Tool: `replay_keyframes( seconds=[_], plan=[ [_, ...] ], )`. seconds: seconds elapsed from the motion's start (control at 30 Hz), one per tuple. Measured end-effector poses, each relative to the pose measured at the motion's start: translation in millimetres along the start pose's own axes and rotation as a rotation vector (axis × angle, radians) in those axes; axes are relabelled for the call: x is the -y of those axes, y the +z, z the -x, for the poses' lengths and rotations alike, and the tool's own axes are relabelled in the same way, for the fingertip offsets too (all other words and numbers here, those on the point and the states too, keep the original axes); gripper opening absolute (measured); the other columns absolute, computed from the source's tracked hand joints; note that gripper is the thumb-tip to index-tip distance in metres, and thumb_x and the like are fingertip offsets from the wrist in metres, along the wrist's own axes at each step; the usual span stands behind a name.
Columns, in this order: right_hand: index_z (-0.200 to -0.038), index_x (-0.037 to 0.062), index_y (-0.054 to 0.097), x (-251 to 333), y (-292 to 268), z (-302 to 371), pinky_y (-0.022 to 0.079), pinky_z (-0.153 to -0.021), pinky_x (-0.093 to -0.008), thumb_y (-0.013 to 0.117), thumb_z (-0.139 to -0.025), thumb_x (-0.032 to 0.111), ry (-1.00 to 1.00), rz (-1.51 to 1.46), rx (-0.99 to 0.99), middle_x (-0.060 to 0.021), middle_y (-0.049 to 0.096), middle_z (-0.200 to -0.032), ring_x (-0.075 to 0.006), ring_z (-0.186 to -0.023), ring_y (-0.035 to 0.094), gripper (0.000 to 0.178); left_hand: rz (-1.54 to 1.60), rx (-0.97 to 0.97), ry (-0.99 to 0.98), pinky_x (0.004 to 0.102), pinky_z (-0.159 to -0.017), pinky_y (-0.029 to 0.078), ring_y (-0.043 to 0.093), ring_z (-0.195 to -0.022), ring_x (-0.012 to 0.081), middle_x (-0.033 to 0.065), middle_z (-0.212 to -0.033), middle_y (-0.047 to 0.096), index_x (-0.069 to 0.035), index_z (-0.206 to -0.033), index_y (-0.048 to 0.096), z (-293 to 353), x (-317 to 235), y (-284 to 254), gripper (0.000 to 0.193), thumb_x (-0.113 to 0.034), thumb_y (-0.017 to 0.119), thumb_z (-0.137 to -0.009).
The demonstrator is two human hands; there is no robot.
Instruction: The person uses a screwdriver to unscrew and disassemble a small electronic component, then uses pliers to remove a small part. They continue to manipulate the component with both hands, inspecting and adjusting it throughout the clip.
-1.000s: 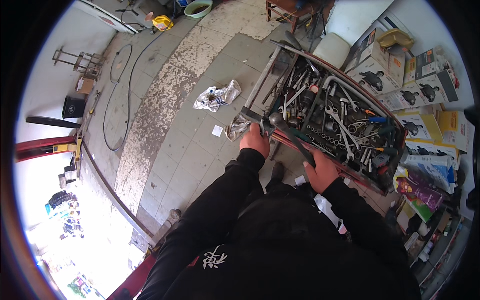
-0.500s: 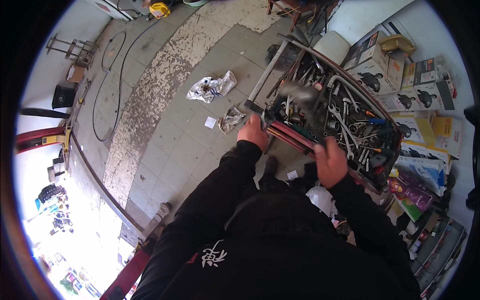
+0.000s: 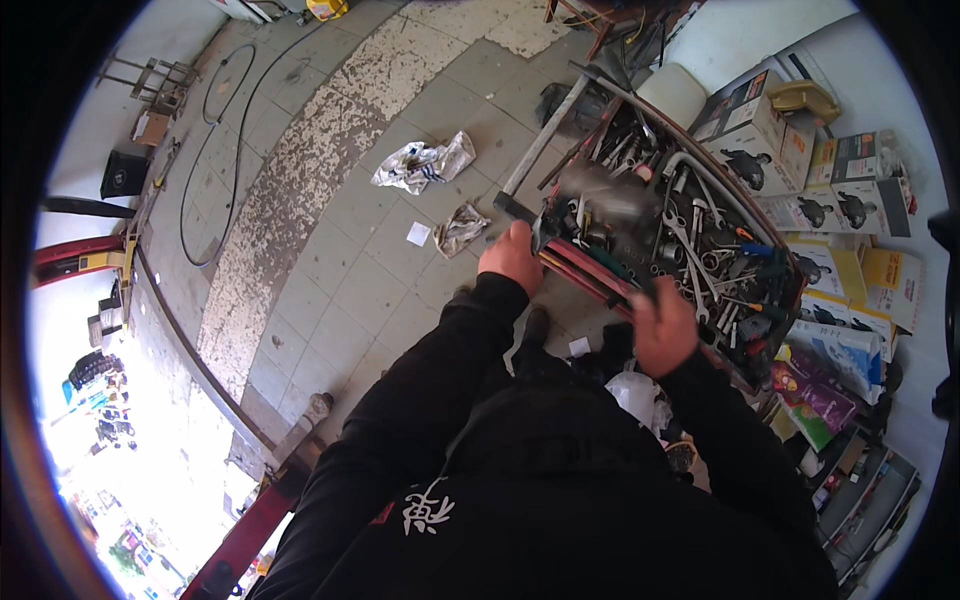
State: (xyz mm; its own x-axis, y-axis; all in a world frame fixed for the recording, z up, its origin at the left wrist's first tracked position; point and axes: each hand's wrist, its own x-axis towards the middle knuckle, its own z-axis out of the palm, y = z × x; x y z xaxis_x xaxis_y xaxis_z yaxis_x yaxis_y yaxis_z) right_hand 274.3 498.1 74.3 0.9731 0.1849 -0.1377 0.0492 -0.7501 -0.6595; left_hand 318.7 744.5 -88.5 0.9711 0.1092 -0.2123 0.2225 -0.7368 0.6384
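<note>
A tool cart point(image 3: 720, 365) with a red-edged top tray stands in front of me to the right. At its near left corner, my left hand point(image 3: 511, 262) is closed on a dark metal piece point(image 3: 541, 234), mostly hidden by the fingers. My right hand point(image 3: 664, 328) is closed around the dark handle of what looks like a hammer point(image 3: 603, 190), whose grey head is smeared by motion above the tray. Below the head, long red bars point(image 3: 590, 274) lie along the tray's near edge. Wrenches point(image 3: 690, 255), sockets and screwdrivers fill the tray.
Boxes point(image 3: 745, 150) and colourful bags point(image 3: 815, 395) line the wall at right. Crumpled packaging point(image 3: 425, 165) and a white paper square point(image 3: 418, 234) lie on the tiled floor. A black hose point(image 3: 238, 160) curls at far left, near a red lift arm point(image 3: 85, 260).
The view has shifted slightly. Both hands keep their grips near the cart's front edge, and the hammer head is blurred in both frames.
</note>
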Motion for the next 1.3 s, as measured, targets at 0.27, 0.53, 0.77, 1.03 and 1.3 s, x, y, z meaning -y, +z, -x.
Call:
replay_keyframes(
  seconds=[0.27, 0.53, 0.77, 1.03, 1.3],
  plan=[
    [-0.101, -0.0008, 0.057, -35.8, -8.9, 10.2, 0.051, -0.069, -0.0561, 0.061, -0.111, 0.036, 0.146, -0.020, 0.090, -0.0280, 0.066, -0.081, -0.0525, -0.079, 0.067, 0.038, 0.119, -0.135, -0.040, 0.0561, -0.077, 0.056, 0.072, -0.089, 0.0486, 0.0260, -0.089, 0.074, -0.001, -0.101, 0.065, 1.1, 8.0, 7.5, 0.033, -0.029, 0.081, -0.093],
    [-0.101, -0.0004, 0.056, -34.2, 19.1, -3.4, 0.050, -0.069, -0.0587, 0.060, -0.112, 0.037, 0.141, 0.049, 0.201, -0.0273, 0.067, -0.081, -0.0525, -0.080, 0.067, 0.039, 0.276, -0.044, -0.213, 0.0507, -0.079, 0.057, 0.073, -0.086, 0.0458, 0.0250, -0.088, 0.075, 0.001, -0.097, 0.074, -15.1, -3.6, -2.9, 0.034, -0.030, 0.082, -0.084],
    [-0.101, 0.0011, 0.056, -57.8, 21.4, 0.3, 0.052, -0.072, -0.0624, 0.058, -0.112, 0.041, 0.077, 0.121, 0.195, -0.0286, 0.069, -0.084, -0.0548, -0.083, 0.067, 0.041, 0.060, 0.143, -0.149, 0.0535, -0.086, 0.059, 0.075, -0.097, 0.0473, 0.0285, -0.093, 0.076, 0.002, -0.095, 0.077, -30.8, -12.1, -11.9, 0.039, -0.037, 0.072, -0.088],
    [-0.099, 0.0016, 0.055, -63.1, 31.6, -4.9, 0.051, -0.069, -0.0613, 0.059, -0.112, 0.042, 0.065, 0.150, 0.177, -0.0275, 0.068, -0.083, -0.0541, -0.080, 0.066, 0.043, 0.062, 0.343, -0.188, 0.0436, -0.069, 0.061, 0.076, -0.064, 0.0334, 0.0213, -0.075, 0.075, 0.003, -0.092, 0.076, -38.7, -8.1, -9.2, 0.043, -0.038, 0.064, -0.097],
    [-0.110, -0.0012, 0.062, -49.2, 12.2, 16.3, 0.055, -0.066, -0.0476, 0.064, -0.108, 0.024, -0.100, -0.173, -0.091, -0.0211, 0.069, -0.080, -0.0424, -0.074, 0.072, 0.025, 0.357, 0.160, -0.101, 0.0497, -0.070, 0.057, 0.073, -0.075, 0.0427, 0.0252, -0.079, 0.071, 0.005, -0.094, 0.069, -1.4, -8.7, -14.9, 0.036, -0.030, 0.063, -0.102]
  ],
)
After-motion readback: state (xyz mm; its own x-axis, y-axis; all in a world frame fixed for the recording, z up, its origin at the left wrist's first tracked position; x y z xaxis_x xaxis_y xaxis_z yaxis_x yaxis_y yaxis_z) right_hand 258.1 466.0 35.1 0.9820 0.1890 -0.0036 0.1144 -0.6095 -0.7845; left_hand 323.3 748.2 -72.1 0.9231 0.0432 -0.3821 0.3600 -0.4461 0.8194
